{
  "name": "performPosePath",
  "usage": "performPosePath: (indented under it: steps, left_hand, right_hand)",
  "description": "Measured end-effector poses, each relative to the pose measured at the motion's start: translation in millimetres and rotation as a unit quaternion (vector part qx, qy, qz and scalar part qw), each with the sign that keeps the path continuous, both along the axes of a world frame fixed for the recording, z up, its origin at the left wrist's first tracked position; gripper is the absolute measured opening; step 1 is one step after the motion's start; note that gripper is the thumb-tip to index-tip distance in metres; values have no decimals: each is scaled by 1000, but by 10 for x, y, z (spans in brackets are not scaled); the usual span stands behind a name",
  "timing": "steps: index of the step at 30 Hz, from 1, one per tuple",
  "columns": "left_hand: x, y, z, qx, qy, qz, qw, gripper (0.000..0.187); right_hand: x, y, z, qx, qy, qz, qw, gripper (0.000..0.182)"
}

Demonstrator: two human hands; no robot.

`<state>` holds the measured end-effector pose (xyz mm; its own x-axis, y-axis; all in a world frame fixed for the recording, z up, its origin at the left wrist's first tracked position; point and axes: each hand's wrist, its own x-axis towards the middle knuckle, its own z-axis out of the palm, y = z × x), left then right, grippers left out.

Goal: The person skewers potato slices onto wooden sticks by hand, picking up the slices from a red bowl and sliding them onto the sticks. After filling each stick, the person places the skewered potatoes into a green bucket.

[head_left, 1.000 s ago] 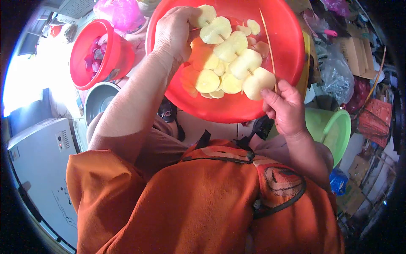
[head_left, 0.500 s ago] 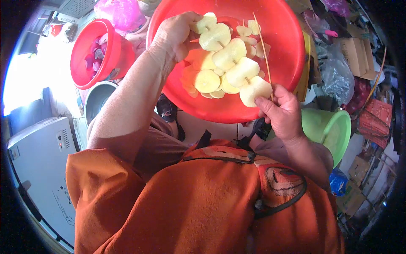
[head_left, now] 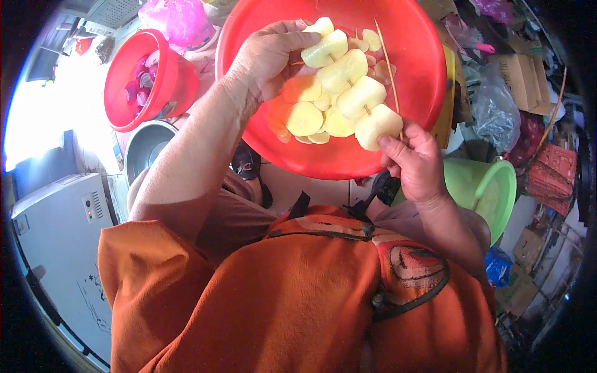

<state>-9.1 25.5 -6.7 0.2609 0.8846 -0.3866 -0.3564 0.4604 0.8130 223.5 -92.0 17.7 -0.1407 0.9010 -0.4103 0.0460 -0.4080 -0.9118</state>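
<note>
A skewer of pale yellow potato slices (head_left: 343,71) slants over a large red basin (head_left: 418,81). My left hand (head_left: 267,56) is closed at its far end, thumb against the slices there. With thumb and fingers, my right hand (head_left: 415,160) pinches the near end beside the last slice. A bare wooden stick (head_left: 388,59) rises from behind my right fingers, apart from the slices. Loose potato slices (head_left: 305,119) lie in the basin beneath, several overlapping. Behind the held skewer, more sliced pieces with stick tips (head_left: 358,43) are partly hidden.
A smaller red bucket (head_left: 163,78) with purple-red pieces stands at left, above a grey basin (head_left: 149,146). On the right is a green bucket (head_left: 497,193), with cardboard (head_left: 522,84) and plastic bags (head_left: 494,115) beyond. A white appliance (head_left: 62,236) stands lower left.
My left hand has moved a little to the right with the far end of the skewer. The slices now sit closer together, and the near end has risen slightly.
</note>
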Motion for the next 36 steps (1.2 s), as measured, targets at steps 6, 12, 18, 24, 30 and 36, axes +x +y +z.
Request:
performPosePath:
  steps: [6,12,18,24,30,36]
  left_hand:
    - [25,-32,-15,-27,38,33,998,20]
    - [6,-40,-32,-32,27,23,999,23]
    - [26,-42,-13,-30,50,30,998,18]
    - [-45,11,18,-58,119,25,991,28]
    - [-165,85,-234,-9,270,44,962,37]
    - [-269,131,-396,15,371,-6,929,39]
  right_hand:
    - [-3,-11,11,3,-5,8,1000,26]
    - [6,-15,-9,4,-12,8,1000,27]
    - [0,11,-11,-6,6,-1,1000,26]
    - [81,64,-121,-20,30,-60,998,15]
    - [139,172,-192,-34,-7,-139,990,11]
    - [106,147,-219,-67,1,-105,992,19]
